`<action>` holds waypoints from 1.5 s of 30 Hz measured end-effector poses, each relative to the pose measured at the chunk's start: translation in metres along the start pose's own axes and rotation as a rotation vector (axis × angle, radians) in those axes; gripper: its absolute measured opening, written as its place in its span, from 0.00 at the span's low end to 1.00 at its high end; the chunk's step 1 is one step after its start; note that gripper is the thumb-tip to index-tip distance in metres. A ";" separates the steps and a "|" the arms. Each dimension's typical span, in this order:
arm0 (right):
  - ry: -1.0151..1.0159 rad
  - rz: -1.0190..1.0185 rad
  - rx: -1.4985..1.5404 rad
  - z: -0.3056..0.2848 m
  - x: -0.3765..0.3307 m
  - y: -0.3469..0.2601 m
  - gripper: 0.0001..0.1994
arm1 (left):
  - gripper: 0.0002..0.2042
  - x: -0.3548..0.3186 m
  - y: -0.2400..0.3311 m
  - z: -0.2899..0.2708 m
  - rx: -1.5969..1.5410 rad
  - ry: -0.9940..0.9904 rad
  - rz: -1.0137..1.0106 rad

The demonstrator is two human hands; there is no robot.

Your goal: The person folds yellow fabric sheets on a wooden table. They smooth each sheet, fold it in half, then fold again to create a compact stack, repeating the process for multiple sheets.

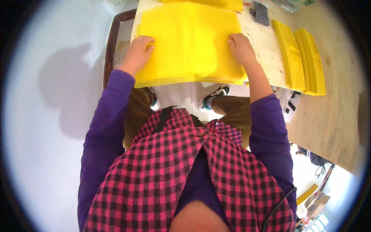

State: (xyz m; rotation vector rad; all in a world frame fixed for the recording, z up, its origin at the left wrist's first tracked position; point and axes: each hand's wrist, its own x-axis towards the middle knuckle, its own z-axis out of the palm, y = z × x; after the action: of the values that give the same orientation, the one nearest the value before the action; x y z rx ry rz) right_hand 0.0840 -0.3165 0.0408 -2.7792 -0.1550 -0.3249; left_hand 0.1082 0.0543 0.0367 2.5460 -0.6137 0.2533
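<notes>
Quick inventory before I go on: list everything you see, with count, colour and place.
Stack of sheets: one, yellow, table edge, under both hands.
Folded sheet piles: two, yellow, side by side right of the stack.
Further sheets: yellow, top edge, count unclear.
Gridded part: one, dark grey, behind the right hand.
Table: one, pale wood.
Printed paper: one, white and black, near table edge, right.
Left hand: flat on stack's left edge.
Right hand: flat on stack's right edge.
</notes>
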 end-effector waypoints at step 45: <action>0.005 -0.073 0.146 -0.007 -0.047 -0.029 0.12 | 0.11 -0.015 0.001 -0.015 0.017 -0.057 0.153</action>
State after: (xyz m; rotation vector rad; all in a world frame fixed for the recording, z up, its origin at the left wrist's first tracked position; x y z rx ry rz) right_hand 0.0334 -0.2953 0.0448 -2.6321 -0.2689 -0.3256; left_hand 0.0934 0.0668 0.0452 2.5333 -0.8328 0.2402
